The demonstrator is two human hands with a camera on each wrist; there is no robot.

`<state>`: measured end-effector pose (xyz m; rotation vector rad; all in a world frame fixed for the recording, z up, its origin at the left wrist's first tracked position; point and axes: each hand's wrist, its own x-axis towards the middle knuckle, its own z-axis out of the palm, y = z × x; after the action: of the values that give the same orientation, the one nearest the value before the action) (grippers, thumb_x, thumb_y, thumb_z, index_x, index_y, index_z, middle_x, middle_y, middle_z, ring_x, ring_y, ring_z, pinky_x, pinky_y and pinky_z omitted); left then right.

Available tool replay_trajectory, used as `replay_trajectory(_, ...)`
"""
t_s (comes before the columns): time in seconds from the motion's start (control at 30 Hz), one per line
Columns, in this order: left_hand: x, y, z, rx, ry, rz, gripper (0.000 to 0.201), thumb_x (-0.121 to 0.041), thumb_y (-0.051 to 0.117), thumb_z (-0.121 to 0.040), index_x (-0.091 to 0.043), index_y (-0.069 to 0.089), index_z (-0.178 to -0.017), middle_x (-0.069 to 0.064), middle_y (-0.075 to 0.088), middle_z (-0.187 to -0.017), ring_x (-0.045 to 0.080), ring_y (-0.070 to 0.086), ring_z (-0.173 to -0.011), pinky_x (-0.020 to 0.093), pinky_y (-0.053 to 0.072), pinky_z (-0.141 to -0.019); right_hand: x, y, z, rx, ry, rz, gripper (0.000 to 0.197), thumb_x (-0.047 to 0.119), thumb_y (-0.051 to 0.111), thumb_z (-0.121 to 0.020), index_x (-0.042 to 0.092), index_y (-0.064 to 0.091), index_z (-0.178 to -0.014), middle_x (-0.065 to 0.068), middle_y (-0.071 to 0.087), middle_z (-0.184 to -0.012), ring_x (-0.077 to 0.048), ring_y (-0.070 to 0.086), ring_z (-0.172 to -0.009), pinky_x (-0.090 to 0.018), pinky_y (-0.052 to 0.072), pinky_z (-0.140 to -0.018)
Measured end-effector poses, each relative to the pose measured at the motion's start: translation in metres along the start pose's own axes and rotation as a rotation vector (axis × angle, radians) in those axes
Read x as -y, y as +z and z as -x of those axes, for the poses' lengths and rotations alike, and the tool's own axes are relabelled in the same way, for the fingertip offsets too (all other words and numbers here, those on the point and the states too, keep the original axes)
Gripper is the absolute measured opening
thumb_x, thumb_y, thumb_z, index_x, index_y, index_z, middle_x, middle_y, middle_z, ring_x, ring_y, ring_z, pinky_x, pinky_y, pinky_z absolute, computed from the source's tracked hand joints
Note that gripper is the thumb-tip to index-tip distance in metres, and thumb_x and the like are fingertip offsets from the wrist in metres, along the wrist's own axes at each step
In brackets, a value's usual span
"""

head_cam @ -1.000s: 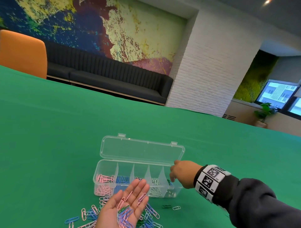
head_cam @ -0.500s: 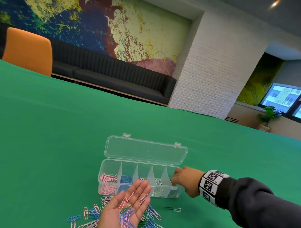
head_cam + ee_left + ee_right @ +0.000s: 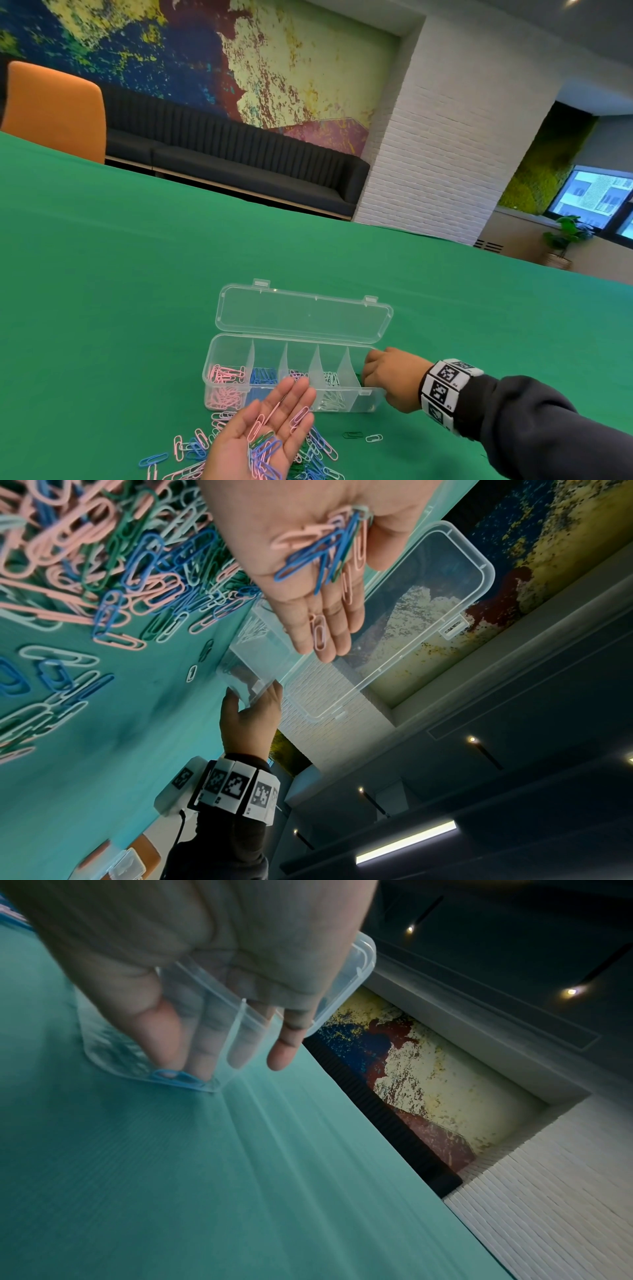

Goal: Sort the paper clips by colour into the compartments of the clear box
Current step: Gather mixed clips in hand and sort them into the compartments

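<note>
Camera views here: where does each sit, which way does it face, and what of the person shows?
Head: above, facing forward-down over the green table; both hands show.
Left wrist: along the open left hand holding paper clips.
Right wrist: along the right hand, fingers inside the clear box.
All share the clear box.

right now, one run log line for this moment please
left hand: open, palm up, carrying mixed clips | right hand: fingers in rightmost compartment of clear box | lid: open | loose clips: on table
</note>
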<state>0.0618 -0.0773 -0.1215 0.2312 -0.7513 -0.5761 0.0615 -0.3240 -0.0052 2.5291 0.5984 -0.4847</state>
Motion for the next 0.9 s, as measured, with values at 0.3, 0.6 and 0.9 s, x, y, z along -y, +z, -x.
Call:
replay_trajectory(0.3, -0.001, 0.001, 0.001, -0.005, 0.019, -0.011, 0.053, -0.028, -0.005, -0.096, -0.008, -0.005, -0.145, 0.008, 0.006, -0.158, 0.022, -0.005, -0.146, 0.039, -0.012, -0.114, -0.007, -0.005, 0.007, -0.047, -0.060, 0.064, 0.028, 0.012, 0.053, -0.084, 0.014, 0.062, -0.111, 0.000, 0.061, -0.117, -0.024, 0.040, -0.119, -0.037, 0.037, -0.094)
replay_trajectory(0.6, -0.004, 0.003, 0.000, -0.046, 0.058, -0.075, 0.048, -0.029, -0.004, -0.096, -0.009, -0.011, -0.140, 0.008, 0.005, -0.158, 0.022, -0.006, -0.146, 0.040, -0.017, -0.114, -0.013, -0.008, 0.023, -0.110, -0.077, 0.102, 0.023, 0.016, 0.053, -0.088, 0.017, 0.061, -0.110, 0.001, 0.059, -0.117, -0.024, 0.042, -0.113, -0.036, 0.037, -0.093)
replay_trajectory(0.9, -0.009, 0.011, 0.001, -0.117, 0.032, -0.085, 0.049, -0.028, -0.005, -0.096, -0.011, -0.009, -0.142, 0.008, 0.005, -0.158, 0.022, -0.006, -0.146, 0.039, -0.016, -0.114, -0.012, -0.014, 0.027, -0.042, -0.057, 0.136, 0.032, 0.000, 0.045, -0.086, 0.010, 0.054, -0.115, -0.008, 0.051, -0.118, -0.028, 0.040, -0.110, -0.041, 0.040, -0.090)
